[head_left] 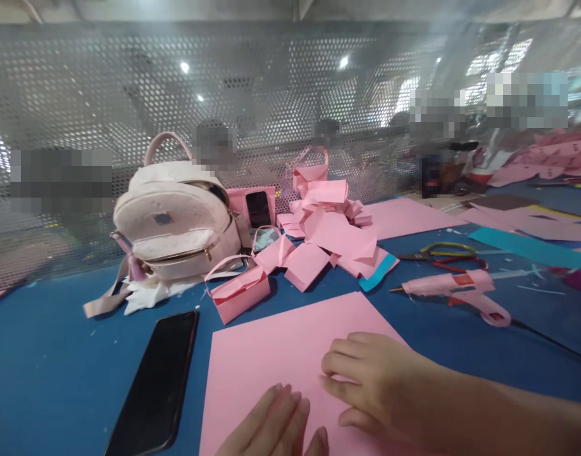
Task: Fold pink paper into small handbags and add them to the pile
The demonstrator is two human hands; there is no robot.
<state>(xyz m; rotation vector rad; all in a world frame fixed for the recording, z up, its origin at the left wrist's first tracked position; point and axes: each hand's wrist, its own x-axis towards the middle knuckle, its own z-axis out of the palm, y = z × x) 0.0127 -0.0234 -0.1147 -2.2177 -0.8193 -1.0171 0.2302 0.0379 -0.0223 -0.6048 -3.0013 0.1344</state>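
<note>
A large pink sheet of paper [271,345] lies flat on the blue table in front of me. My left hand [276,424] rests over its lower part, fingers stretched out and holding nothing. On the sheet's right side lies my right hand [376,380], palm down, with its fingers slightly bent and apart. Nothing shows in its grasp. Just beyond the sheet's far left edge sits a small folded pink paper bag [242,296] with a thin handle. More folded pink paper pieces [326,234] are heaped behind the sheet.
A black phone [155,386] lies left of the sheet. Behind it stands a pale pink backpack [176,215]. To the right are a pink glue gun [461,288] with its cord, scissors [442,254] and a blue paper strip [532,246]. A perforated metal screen [271,95] borders the table.
</note>
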